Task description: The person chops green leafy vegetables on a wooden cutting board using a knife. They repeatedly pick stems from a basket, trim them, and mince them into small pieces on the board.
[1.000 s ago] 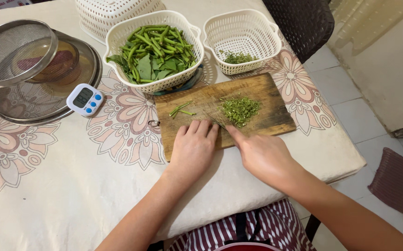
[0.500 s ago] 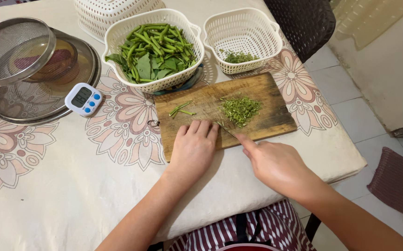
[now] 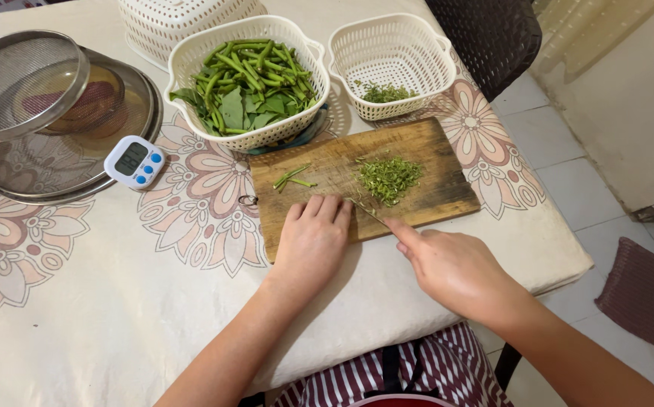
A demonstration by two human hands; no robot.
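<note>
A pile of chopped greens point(image 3: 389, 179) sits at centre frame on a wooden cutting board point(image 3: 447, 188), just above the right hand point(image 3: 455, 267), which closes around a knife point(image 3: 366, 211) whose handle is hidden in the grip. The left hand point(image 3: 313, 240) lies flat and open on the board's lower edge, a few uncut stems point(image 3: 291, 179) above it. Three white baskets line the top of the table point(image 3: 101, 301): one point(image 3: 191, 56) heaped with green beans, one point(image 3: 417, 38) nearly bare, one point(image 3: 154, 19) cut off.
</note>
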